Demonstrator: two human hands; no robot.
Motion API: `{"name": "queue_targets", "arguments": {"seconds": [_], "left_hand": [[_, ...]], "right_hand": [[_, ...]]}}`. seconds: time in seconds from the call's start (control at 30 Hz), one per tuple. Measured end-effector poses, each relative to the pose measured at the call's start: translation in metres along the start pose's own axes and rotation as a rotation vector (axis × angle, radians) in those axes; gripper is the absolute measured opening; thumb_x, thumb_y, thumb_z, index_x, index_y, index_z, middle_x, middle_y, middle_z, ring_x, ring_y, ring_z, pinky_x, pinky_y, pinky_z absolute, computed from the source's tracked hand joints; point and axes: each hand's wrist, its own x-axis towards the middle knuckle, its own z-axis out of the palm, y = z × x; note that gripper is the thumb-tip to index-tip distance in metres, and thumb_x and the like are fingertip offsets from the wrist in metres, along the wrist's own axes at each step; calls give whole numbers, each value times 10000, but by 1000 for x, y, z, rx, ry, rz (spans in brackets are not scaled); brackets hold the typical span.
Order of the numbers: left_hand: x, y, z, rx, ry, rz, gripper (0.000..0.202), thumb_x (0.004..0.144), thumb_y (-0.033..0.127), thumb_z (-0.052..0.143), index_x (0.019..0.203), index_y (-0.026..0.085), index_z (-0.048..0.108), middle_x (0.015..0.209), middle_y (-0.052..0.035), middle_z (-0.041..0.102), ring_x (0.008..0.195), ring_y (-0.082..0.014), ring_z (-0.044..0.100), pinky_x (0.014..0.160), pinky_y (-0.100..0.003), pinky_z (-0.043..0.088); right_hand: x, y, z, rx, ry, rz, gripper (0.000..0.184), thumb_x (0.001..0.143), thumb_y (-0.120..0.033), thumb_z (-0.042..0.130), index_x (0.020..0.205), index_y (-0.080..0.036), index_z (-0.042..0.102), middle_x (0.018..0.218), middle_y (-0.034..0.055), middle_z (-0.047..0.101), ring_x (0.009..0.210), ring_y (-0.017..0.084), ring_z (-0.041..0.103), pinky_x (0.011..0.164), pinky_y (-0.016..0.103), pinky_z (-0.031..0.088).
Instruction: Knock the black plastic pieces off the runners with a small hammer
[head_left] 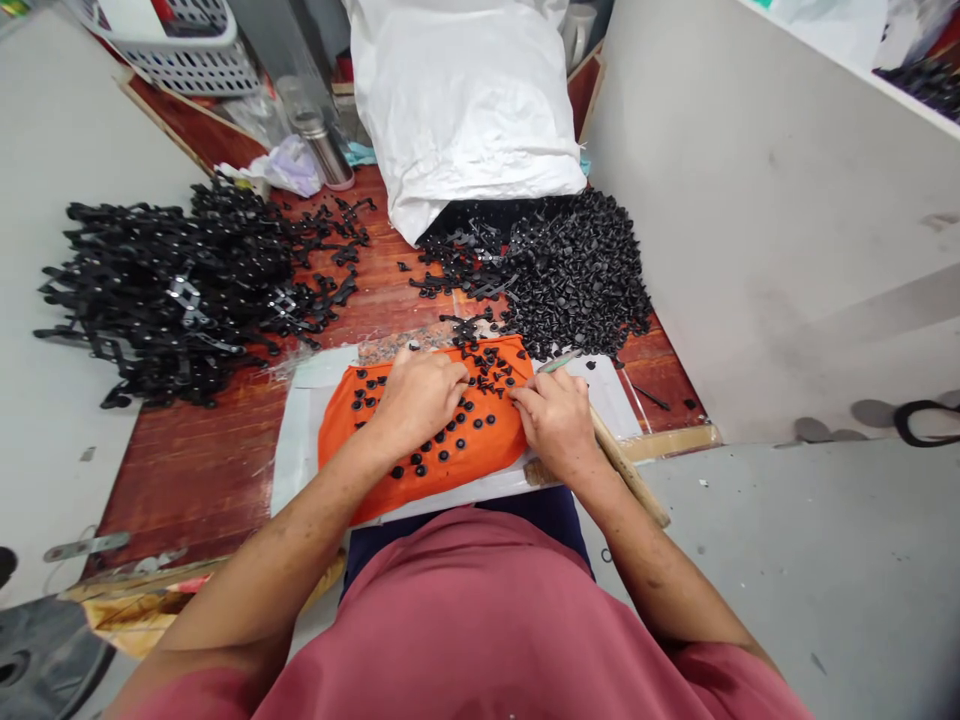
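Observation:
An orange cloth (495,440) lies in front of me, dotted with many small black round-headed pegs (444,456), some standing in loose rows and others heaped near its upper right. My left hand (421,398) rests over the cloth's middle, fingers curled together at the pegs; whatever they pinch is hidden. At the cloth's right edge, my right hand (556,418) is closed, thumb and fingertips pressed together beside the loose pegs. A thin green stick (561,362) shows just behind its knuckles; whether the hand grips it I cannot tell. A wooden handle (630,468) lies beside the right wrist.
Black peg parts form a large pile (577,270) spilling from a white sack (469,100). To the left stands a heap of black linked pieces (165,290). Behind are a metal flask (326,150) and a white basket (187,60). Grey panels (720,200) border the red-brown tabletop (195,470).

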Motion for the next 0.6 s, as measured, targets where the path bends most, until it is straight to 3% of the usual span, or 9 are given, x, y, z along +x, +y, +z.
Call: {"name": "queue_targets", "arguments": {"seconds": [0.1,0.3,0.47,0.6], "left_hand": [[5,2,4,3,4,26,190,962,267,552,955,213,735,896,-87,723,906,-271,641,846,-418,353],[17,11,15,34,-40,76,244,957,255,539,832,189,737,870,-107,712,881,-276,643,843,-434,356],[19,13,12,-30,-57,30,289,955,234,503,789,193,737,831,-94,717,839,-257,639,841,-432,356],[16,12,8,-129,-154,3,251,906,208,535,712,202,693,799,-55,725,789,-228,632,810,-406,356]], "right_hand": [[3,0,1,43,-8,29,223,1020,-241,565,1046,-259,786,1002,76,671,966,262,488,817,419,273],[10,-3,-6,158,-144,-4,175,967,-201,617,907,-240,777,942,63,648,954,256,495,796,400,276],[23,-6,-10,61,-51,-2,141,970,-284,638,997,-234,767,966,82,646,962,272,480,797,418,273],[29,-9,-3,5,-82,-54,157,965,-281,650,906,-216,780,923,92,655,942,274,472,778,426,265]]}}
